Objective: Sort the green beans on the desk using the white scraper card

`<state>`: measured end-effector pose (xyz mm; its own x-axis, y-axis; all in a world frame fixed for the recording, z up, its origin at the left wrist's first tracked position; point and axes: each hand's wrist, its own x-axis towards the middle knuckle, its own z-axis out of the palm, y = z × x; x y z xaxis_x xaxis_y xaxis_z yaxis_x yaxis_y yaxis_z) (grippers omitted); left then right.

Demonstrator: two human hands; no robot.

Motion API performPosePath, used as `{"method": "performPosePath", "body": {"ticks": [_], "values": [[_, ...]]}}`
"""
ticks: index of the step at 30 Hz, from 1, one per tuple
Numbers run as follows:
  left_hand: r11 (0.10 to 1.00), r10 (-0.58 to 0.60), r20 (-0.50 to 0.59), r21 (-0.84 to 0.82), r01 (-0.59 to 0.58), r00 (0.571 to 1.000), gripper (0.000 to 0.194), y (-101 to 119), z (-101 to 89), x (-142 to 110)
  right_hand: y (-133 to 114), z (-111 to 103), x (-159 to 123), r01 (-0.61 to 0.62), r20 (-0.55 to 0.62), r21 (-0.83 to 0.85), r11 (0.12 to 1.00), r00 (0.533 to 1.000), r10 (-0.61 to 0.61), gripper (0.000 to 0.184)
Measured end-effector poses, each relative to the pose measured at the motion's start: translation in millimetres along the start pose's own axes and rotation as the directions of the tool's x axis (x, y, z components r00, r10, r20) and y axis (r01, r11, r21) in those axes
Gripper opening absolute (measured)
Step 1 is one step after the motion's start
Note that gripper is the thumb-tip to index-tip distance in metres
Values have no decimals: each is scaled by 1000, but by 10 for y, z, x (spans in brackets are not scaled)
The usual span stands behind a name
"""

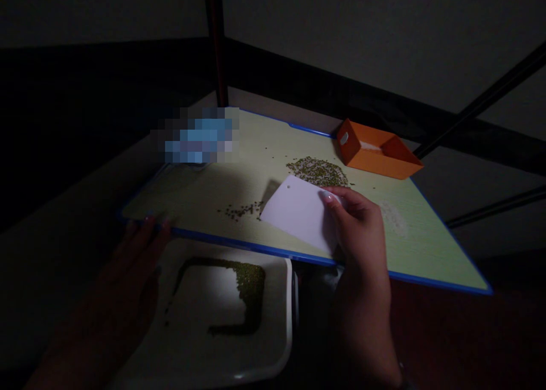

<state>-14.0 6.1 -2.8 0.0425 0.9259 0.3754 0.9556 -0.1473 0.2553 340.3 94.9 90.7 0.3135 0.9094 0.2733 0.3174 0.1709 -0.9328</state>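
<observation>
My right hand pinches a white card between thumb and fingers, with a small hole near one corner. The card is tilted over the pale green tabletop, its left edge close to a thin scatter of dark seeds or grains. Behind the card lies a larger heap of green and pale grains. My left hand, dim in shadow, has its fingers stretched toward the table's blue front edge, beside a white tub. Green grains gather along the tub's far and right sides.
An orange open box stands tilted at the table's back right. A blurred blue object sits at the back left. Whitish residue marks the tabletop to the right of my right hand. Walls rise behind the table.
</observation>
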Motion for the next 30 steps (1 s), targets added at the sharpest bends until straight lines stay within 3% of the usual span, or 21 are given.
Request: {"method": "performPosePath", "body": {"ticks": [4, 11, 15, 20, 30], "values": [[1000, -7, -1, -7, 7, 1000, 63, 7, 2, 6, -24, -33, -10, -9, -14, 55, 998, 1000, 10, 15], [1000, 6, -12, -21, -6, 1000, 63, -11, 31, 4, -203, -108, -266, 30, -198, 63, 998, 980, -16, 18], [1000, 11, -16, -15, -11, 1000, 63, -1, 15, 8, -240, -19, -369, 54, -160, 19, 998, 986, -51, 15], [1000, 16, -27, -11, -16, 1000, 63, 9, 3, 21, -223, 55, -331, -16, -84, -6, 1000, 996, 15, 19], [1000, 1, -15, -19, -1, 1000, 63, -24, 41, 1, -80, -77, -220, -39, -190, -94, 995, 982, 20, 29]]}}
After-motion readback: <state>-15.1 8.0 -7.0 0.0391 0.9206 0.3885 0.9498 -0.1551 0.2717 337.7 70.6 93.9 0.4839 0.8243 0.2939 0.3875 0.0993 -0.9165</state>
